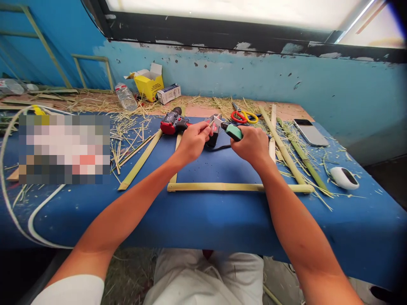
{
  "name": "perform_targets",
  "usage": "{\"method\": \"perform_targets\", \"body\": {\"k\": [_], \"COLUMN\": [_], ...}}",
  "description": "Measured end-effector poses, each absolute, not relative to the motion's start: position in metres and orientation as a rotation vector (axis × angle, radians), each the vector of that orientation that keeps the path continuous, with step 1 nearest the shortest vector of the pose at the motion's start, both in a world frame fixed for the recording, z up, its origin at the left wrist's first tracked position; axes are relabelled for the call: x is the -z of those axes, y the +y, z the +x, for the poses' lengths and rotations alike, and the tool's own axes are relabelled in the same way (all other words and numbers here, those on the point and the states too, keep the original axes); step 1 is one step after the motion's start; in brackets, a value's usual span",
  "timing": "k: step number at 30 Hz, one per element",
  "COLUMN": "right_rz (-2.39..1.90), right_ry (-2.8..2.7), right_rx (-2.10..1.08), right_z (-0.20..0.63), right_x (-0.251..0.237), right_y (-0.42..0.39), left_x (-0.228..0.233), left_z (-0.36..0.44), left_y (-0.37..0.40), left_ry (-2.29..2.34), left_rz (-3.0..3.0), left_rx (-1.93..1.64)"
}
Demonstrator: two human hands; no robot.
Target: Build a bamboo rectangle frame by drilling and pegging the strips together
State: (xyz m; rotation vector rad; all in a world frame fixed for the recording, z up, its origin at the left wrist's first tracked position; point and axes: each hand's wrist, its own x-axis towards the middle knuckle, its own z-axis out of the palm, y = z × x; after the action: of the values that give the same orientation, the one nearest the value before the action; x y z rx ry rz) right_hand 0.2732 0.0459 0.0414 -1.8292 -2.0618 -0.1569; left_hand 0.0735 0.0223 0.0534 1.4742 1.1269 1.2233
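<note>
Bamboo strip [222, 187] lies along counter [203, 220] near edge. Left hand [193, 140] pinches a thin sliver; right hand [251, 146] is closed on green-handled cutter [234, 131], mid-counter by drill [173, 121]. Risk: blade slipping into left fingers [206, 129], sliver snapping.
</note>
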Motion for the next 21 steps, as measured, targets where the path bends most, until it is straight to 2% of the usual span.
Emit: {"method": "perform_targets", "body": {"k": [5, 10, 21], "right_rz": [-1.850, -2.041, -1.626], "right_ry": [-1.965, -1.601, -1.963], "right_rx": [0.091, 0.190, -0.044], "right_z": [0.287, 0.319, 0.282], "right_x": [-0.046, -0.049, -0.033], "right_y": [0.059, 0.075, 0.054], "left_x": [-0.063, -0.062, -0.051], "left_z": [0.075, 0.075, 0.072], "left_y": [0.017, 0.016, 0.025], "left_ry": [1.111, 1.117, 1.101], "left_rz": [1.356, 1.308, 1.312], "left_rx": [-1.177, -1.129, -1.172]}}
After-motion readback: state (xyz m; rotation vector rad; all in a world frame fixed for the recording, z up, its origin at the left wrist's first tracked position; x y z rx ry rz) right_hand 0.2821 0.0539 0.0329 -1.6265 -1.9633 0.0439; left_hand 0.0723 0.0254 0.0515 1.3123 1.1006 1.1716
